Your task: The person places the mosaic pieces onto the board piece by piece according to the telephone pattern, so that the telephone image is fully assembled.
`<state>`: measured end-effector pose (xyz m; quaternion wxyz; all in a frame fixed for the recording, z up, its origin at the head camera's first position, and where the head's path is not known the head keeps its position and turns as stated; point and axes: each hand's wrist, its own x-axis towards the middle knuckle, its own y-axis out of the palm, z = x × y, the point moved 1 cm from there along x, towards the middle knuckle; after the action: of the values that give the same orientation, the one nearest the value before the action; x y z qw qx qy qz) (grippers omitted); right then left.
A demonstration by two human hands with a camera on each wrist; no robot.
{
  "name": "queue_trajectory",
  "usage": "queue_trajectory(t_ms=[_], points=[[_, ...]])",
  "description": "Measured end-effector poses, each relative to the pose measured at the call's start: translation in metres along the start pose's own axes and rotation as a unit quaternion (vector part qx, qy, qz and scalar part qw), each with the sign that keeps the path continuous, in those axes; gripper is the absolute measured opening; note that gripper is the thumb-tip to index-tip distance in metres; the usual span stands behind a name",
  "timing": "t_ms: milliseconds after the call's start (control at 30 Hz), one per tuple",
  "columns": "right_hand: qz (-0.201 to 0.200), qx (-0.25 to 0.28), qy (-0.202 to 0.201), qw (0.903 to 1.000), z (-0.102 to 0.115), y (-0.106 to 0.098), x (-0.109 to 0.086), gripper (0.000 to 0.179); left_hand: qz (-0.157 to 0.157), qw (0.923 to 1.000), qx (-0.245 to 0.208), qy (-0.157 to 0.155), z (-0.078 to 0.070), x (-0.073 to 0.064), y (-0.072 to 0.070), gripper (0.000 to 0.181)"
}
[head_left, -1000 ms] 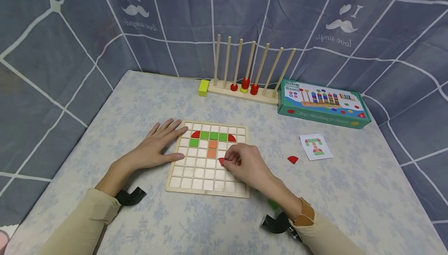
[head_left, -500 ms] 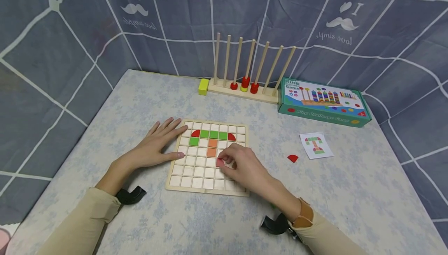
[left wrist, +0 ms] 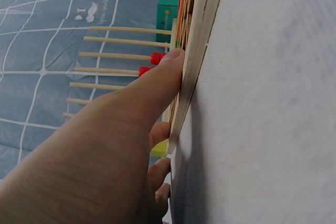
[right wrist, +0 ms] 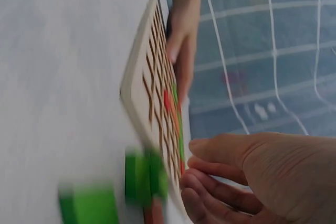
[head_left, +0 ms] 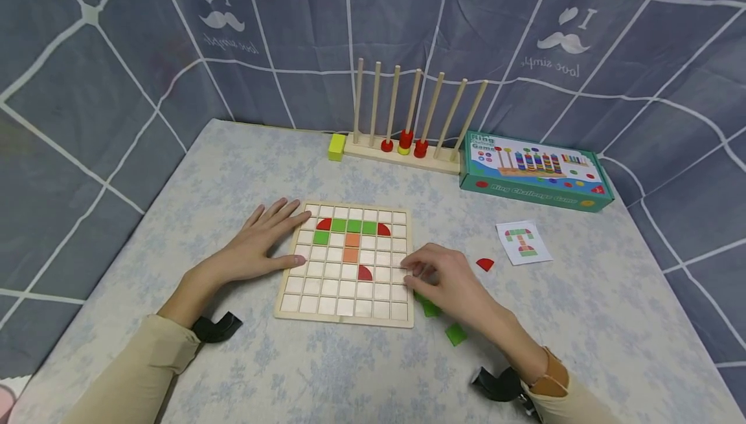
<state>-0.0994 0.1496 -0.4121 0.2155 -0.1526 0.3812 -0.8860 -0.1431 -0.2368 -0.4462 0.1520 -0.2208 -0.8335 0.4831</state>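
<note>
A wooden grid board (head_left: 345, 322) with pale square cells lies in the middle of the table. Its upper rows hold green squares (head_left: 353, 226), two orange squares (head_left: 351, 247) and red quarter-round pieces at both ends. Lower down, another red quarter-round piece (head_left: 364, 273) sits in a cell. My left hand (head_left: 253, 249) rests spread at the board's left edge, its thumb over the rim (left wrist: 190, 72). Over the board's right edge hovers my right hand (head_left: 445, 275), fingers loosely bent and holding nothing. Loose green squares (head_left: 456, 334) lie below it, partly hidden by the hand.
Right of the board lie a loose red quarter-round piece (head_left: 485, 264) and a card (head_left: 539, 252) printed with a coloured pattern. At the back stand a peg rack (head_left: 373, 150) with several rings, a yellow block (head_left: 336, 147) and a green game box (head_left: 536, 191). A tiled-pattern curtain hangs behind.
My right hand has let go of the red quarter-round piece in a board cell and moved right, off the grid, uncovering green squares. The left hand stays put.
</note>
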Motion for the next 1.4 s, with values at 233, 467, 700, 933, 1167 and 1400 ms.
queue_trajectory(t_ms=[233,467,700,933,1167,1400], points=[[-0.062,-0.049,0.028,0.9965,-0.038,-0.038,-0.024,0.024,0.003,1.0000,0.003,-0.005,0.000,-0.002,0.000,0.087],[-0.073,-0.143,0.116,0.9802,-0.057,-0.072,-0.039,0.027,0.004,1.0000,0.001,-0.005,0.000,-0.001,0.001,0.087],[-0.061,-0.146,0.137,0.9778,-0.066,-0.076,-0.042,0.026,0.002,1.0000,0.002,-0.008,-0.001,-0.002,0.000,0.087],[-0.059,-0.141,0.142,0.9779,-0.070,-0.072,-0.042,0.020,0.001,1.0000,0.004,-0.006,-0.001,-0.002,0.000,0.087],[-0.060,-0.132,0.154,0.9773,-0.071,-0.070,-0.041,0.017,-0.004,1.0000,0.001,-0.001,-0.001,-0.002,0.000,0.087],[-0.072,-0.145,0.111,0.9806,-0.067,-0.066,-0.035,0.016,-0.005,1.0000,0.001,0.002,-0.001,-0.003,0.000,0.086]])
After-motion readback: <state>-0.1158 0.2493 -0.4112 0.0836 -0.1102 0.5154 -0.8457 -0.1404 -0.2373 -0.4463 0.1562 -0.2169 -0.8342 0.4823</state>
